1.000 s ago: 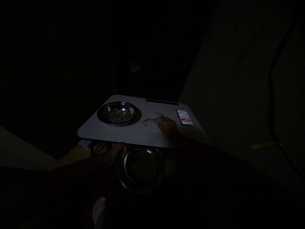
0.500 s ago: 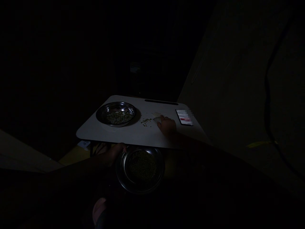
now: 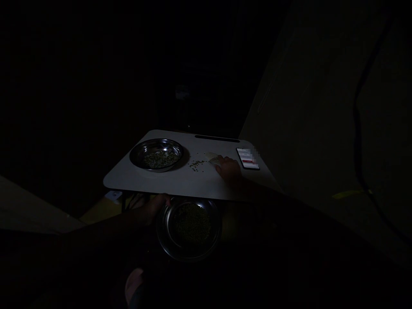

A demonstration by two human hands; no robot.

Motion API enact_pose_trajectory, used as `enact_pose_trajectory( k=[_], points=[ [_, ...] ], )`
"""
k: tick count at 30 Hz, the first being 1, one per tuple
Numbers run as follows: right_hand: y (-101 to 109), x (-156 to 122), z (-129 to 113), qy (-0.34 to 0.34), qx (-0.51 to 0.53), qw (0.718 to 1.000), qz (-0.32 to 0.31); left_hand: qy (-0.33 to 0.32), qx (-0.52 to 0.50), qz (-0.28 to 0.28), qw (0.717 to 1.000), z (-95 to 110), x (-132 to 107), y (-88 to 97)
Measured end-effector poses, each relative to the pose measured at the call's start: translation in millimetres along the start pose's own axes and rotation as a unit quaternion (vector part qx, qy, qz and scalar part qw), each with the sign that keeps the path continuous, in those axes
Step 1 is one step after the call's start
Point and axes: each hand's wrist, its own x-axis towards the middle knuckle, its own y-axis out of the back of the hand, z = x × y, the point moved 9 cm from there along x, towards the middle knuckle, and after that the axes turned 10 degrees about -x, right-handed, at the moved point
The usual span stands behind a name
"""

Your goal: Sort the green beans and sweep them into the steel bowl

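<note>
My left hand [image 3: 156, 203] grips the rim of a steel bowl [image 3: 162, 238] just below the table's front edge. Small greenish grains [image 3: 194, 223] cover the bottom of that bowl. On the white table, my right hand [image 3: 229, 170] is closed on a thin, pale, flat piece [image 3: 213, 159], whose kind is too dark to tell. Left of its tip lie scattered grains [image 3: 197, 164] on the tabletop. A second steel bowl [image 3: 135, 157], with greenish and whitish bits in it, stands at the table's left side.
The small white table [image 3: 180, 185] has a dark slot [image 3: 217, 138] along its far edge. A lit phone [image 3: 247, 159] lies at its right side. A dark cable [image 3: 356, 141] runs along the wall at right. Most of the room is very dark.
My right hand has shifted slightly to the right with the pale piece, away from the scattered grains. The left hand and its bowl stay in place.
</note>
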Motion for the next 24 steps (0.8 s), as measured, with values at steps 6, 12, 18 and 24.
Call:
enact_pose_trajectory(
  k=[6,12,18,24],
  points=[
    [1.3,-1.1,-4.9,0.023,0.009,1.000,0.008,-0.016,0.029,0.022,0.999,6.5,-7.0,0.2],
    [0.1,1.1,-4.7,0.013,0.005,1.000,-0.011,-0.018,0.001,0.014,1.000,4.1,-1.9,0.6],
    [-0.4,6.9,-2.8,0.006,0.008,1.000,-0.004,0.036,-0.003,-0.036,0.999,-5.5,0.5,-6.4],
    [-1.6,15.4,-4.9,0.003,0.002,1.000,0.001,0.047,-0.018,-0.047,0.998,-3.7,-6.9,-11.6]
  ],
)
